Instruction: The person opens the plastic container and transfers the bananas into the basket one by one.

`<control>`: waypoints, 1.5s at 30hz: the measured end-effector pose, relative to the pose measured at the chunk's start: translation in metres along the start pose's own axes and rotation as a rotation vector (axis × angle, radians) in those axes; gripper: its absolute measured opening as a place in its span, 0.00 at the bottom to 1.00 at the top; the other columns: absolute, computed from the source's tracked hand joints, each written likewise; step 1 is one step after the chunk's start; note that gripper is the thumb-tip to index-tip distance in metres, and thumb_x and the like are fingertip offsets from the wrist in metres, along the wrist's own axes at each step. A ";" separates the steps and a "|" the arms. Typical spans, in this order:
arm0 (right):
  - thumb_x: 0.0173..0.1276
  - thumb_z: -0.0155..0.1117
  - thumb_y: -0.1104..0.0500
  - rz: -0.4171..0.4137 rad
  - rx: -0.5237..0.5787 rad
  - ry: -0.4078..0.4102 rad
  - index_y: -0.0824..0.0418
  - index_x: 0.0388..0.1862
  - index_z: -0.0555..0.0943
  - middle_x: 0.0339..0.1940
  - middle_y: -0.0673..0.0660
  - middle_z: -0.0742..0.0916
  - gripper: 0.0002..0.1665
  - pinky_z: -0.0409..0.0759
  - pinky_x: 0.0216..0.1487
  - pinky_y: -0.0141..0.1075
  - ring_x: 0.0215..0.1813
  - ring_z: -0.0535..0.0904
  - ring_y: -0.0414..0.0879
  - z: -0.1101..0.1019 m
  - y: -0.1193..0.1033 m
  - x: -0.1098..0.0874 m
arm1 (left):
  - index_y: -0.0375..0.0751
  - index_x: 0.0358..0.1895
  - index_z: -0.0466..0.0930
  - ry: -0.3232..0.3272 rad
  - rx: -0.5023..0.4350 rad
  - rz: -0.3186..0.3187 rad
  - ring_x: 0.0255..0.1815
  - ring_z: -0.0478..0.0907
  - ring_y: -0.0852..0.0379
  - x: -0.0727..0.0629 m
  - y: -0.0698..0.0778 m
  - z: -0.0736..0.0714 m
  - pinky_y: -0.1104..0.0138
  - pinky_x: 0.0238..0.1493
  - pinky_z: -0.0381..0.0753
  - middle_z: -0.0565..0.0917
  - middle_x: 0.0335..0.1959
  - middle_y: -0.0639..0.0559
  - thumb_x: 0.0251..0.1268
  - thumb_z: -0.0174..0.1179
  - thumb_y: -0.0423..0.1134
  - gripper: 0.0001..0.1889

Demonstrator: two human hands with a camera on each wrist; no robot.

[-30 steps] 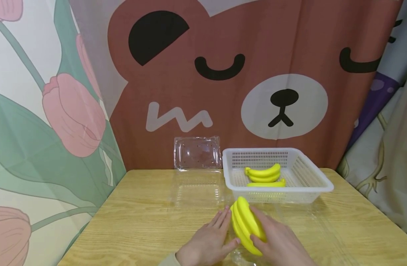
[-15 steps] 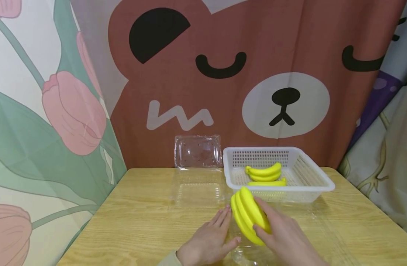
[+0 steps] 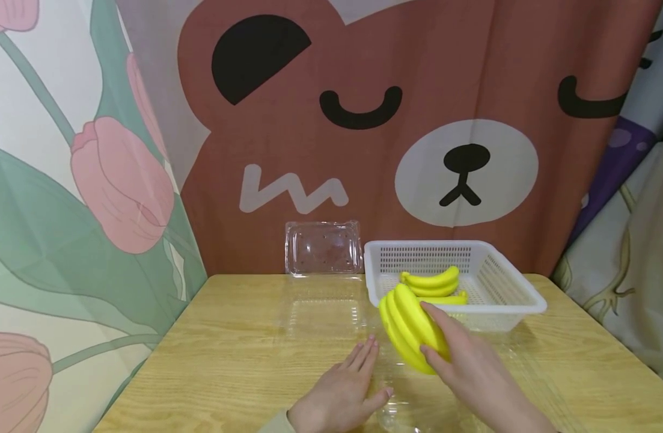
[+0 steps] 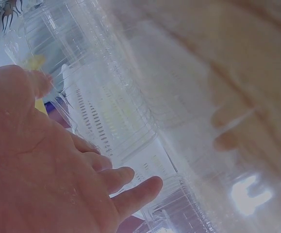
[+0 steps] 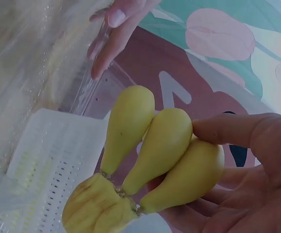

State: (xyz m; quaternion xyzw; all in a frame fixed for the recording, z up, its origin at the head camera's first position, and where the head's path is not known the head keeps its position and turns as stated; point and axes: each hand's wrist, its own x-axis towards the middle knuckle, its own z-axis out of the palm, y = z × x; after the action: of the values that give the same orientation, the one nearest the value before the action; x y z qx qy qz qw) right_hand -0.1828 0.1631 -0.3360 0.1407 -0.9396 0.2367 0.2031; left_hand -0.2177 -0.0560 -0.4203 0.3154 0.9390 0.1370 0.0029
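Observation:
My right hand [image 3: 472, 361] grips a yellow bunch of bananas [image 3: 412, 328] and holds it raised before the white basket. In the right wrist view the bunch [image 5: 159, 150] shows several fruits joined at a thick stem, with thumb and fingers on opposite sides. My left hand [image 3: 339, 388] has its fingers straight, held along the left side of a clear plastic clamshell box [image 3: 418, 403] near the front. In the left wrist view the fingers lie against the clear wall [image 4: 130, 116]; contact along their whole length cannot be made out.
A white perforated basket [image 3: 504, 308] stands at the back right, with more bananas [image 3: 434, 279] inside, partly hidden by the held bunch. To its left a second clear clamshell box [image 3: 323, 249] sits with its lid up. Printed curtains [image 3: 288, 138] rise behind the wooden table [image 3: 228, 361].
My right hand has lifted the bunch of bananas up and away from over the near clear box, toward the basket. The left hand has stayed in place.

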 end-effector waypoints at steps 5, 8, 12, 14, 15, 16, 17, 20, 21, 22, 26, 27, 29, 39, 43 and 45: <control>0.59 0.74 0.64 -0.040 -0.005 0.060 0.63 0.70 0.69 0.56 0.62 0.83 0.40 0.80 0.44 0.52 0.47 0.81 0.53 -0.007 0.007 0.005 | 0.39 0.79 0.46 0.005 0.003 0.001 0.78 0.46 0.51 0.001 0.000 0.001 0.53 0.70 0.63 0.45 0.80 0.49 0.74 0.34 0.67 0.42; 0.59 0.74 0.64 -0.033 -0.005 0.067 0.64 0.70 0.68 0.53 0.62 0.83 0.40 0.79 0.41 0.49 0.42 0.79 0.51 -0.011 0.011 0.010 | 0.39 0.79 0.45 0.000 0.002 0.003 0.78 0.45 0.50 0.001 0.000 0.001 0.53 0.71 0.61 0.44 0.80 0.49 0.74 0.33 0.67 0.43; 0.59 0.73 0.64 -0.041 -0.012 0.093 0.65 0.70 0.68 0.50 0.63 0.84 0.40 0.78 0.37 0.47 0.37 0.78 0.50 -0.016 0.016 0.015 | 0.39 0.79 0.45 -0.005 -0.003 0.001 0.78 0.45 0.50 0.001 0.001 0.001 0.53 0.71 0.62 0.43 0.80 0.49 0.74 0.32 0.67 0.43; 0.59 0.73 0.64 -0.029 -0.005 0.095 0.66 0.70 0.68 0.50 0.63 0.84 0.40 0.78 0.36 0.46 0.36 0.77 0.50 -0.017 0.019 0.018 | 0.40 0.79 0.45 -0.002 -0.004 0.000 0.78 0.46 0.51 0.001 0.001 0.000 0.53 0.70 0.63 0.43 0.80 0.50 0.75 0.33 0.67 0.42; 0.60 0.73 0.64 -0.024 -0.003 0.095 0.66 0.70 0.68 0.50 0.63 0.84 0.40 0.78 0.36 0.46 0.36 0.77 0.50 -0.018 0.020 0.019 | 0.40 0.79 0.45 0.001 -0.003 0.000 0.78 0.46 0.52 0.001 0.002 0.000 0.54 0.70 0.63 0.44 0.80 0.50 0.75 0.33 0.67 0.42; 0.60 0.72 0.64 -0.015 0.002 0.091 0.66 0.70 0.68 0.50 0.63 0.84 0.40 0.78 0.35 0.45 0.36 0.77 0.50 -0.018 0.022 0.021 | 0.39 0.79 0.46 0.007 -0.001 0.002 0.78 0.47 0.52 0.000 0.002 -0.001 0.54 0.70 0.64 0.44 0.80 0.50 0.75 0.33 0.66 0.42; 0.60 0.72 0.64 -0.007 0.006 0.089 0.66 0.70 0.67 0.50 0.63 0.83 0.40 0.77 0.35 0.45 0.36 0.76 0.50 -0.019 0.023 0.022 | 0.39 0.79 0.46 0.011 0.000 0.005 0.78 0.47 0.51 0.000 0.002 -0.001 0.54 0.70 0.64 0.44 0.80 0.50 0.75 0.34 0.66 0.42; 0.61 0.72 0.65 0.000 0.017 0.092 0.66 0.71 0.67 0.50 0.63 0.83 0.40 0.76 0.33 0.43 0.35 0.76 0.50 -0.022 0.028 0.026 | 0.38 0.79 0.46 0.013 -0.006 0.009 0.78 0.48 0.50 0.000 0.002 -0.002 0.54 0.70 0.63 0.44 0.80 0.50 0.75 0.34 0.66 0.42; 0.61 0.71 0.65 -0.002 0.020 0.095 0.67 0.71 0.66 0.50 0.64 0.83 0.40 0.76 0.32 0.42 0.35 0.75 0.50 -0.022 0.029 0.027 | 0.39 0.79 0.45 0.010 -0.011 0.008 0.78 0.48 0.50 0.000 0.002 -0.002 0.54 0.70 0.63 0.44 0.80 0.50 0.75 0.34 0.66 0.42; 0.62 0.71 0.65 -0.005 0.022 0.098 0.67 0.71 0.66 0.50 0.64 0.83 0.40 0.75 0.31 0.42 0.34 0.75 0.50 -0.023 0.031 0.029 | 0.39 0.79 0.45 0.006 -0.016 0.005 0.78 0.48 0.50 -0.001 0.002 -0.002 0.54 0.70 0.63 0.44 0.80 0.50 0.75 0.34 0.66 0.42; 0.63 0.70 0.64 -0.004 0.018 0.103 0.67 0.72 0.65 0.50 0.64 0.82 0.40 0.73 0.30 0.40 0.33 0.73 0.49 -0.023 0.035 0.034 | 0.41 0.80 0.43 -0.008 -0.032 -0.006 0.78 0.48 0.49 0.000 0.002 -0.001 0.51 0.69 0.65 0.42 0.80 0.52 0.74 0.33 0.67 0.42; 0.63 0.69 0.64 -0.003 0.016 0.103 0.67 0.72 0.65 0.49 0.63 0.82 0.39 0.72 0.30 0.40 0.33 0.73 0.49 -0.022 0.036 0.036 | 0.42 0.80 0.43 -0.007 -0.031 -0.005 0.78 0.48 0.49 0.000 0.002 0.000 0.51 0.69 0.65 0.42 0.80 0.52 0.74 0.33 0.67 0.42; 0.64 0.69 0.64 0.000 0.018 0.109 0.67 0.72 0.65 0.49 0.63 0.82 0.39 0.73 0.31 0.41 0.33 0.73 0.50 -0.021 0.038 0.039 | 0.42 0.80 0.42 -0.007 -0.031 -0.003 0.78 0.49 0.48 0.000 0.001 0.000 0.51 0.68 0.66 0.42 0.80 0.51 0.74 0.32 0.68 0.42; 0.66 0.67 0.64 0.010 0.051 0.140 0.67 0.74 0.63 0.53 0.66 0.81 0.39 0.74 0.33 0.44 0.36 0.74 0.53 -0.014 0.050 0.056 | 0.42 0.80 0.42 -0.013 -0.037 -0.005 0.77 0.49 0.48 0.001 0.000 0.001 0.51 0.68 0.66 0.42 0.80 0.52 0.74 0.32 0.67 0.42; 0.66 0.67 0.64 0.027 0.063 0.121 0.67 0.74 0.62 0.54 0.67 0.81 0.40 0.75 0.34 0.45 0.37 0.74 0.54 -0.011 0.054 0.060 | 0.42 0.80 0.42 -0.012 -0.038 -0.006 0.77 0.50 0.48 0.001 0.000 0.001 0.51 0.68 0.67 0.42 0.80 0.52 0.74 0.32 0.67 0.42; 0.66 0.67 0.64 0.033 0.065 0.116 0.67 0.74 0.62 0.55 0.67 0.80 0.40 0.75 0.35 0.45 0.38 0.75 0.55 -0.010 0.056 0.062 | 0.41 0.80 0.42 -0.010 -0.039 -0.002 0.77 0.51 0.47 0.001 0.000 0.001 0.51 0.67 0.67 0.43 0.80 0.51 0.75 0.32 0.67 0.42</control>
State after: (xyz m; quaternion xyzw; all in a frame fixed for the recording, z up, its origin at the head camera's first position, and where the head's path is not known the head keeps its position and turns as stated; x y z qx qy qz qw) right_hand -0.2540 0.2048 -0.3220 0.1180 -0.9202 0.2783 0.2485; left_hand -0.2188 -0.0551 -0.4214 0.3149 0.9365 0.1537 0.0138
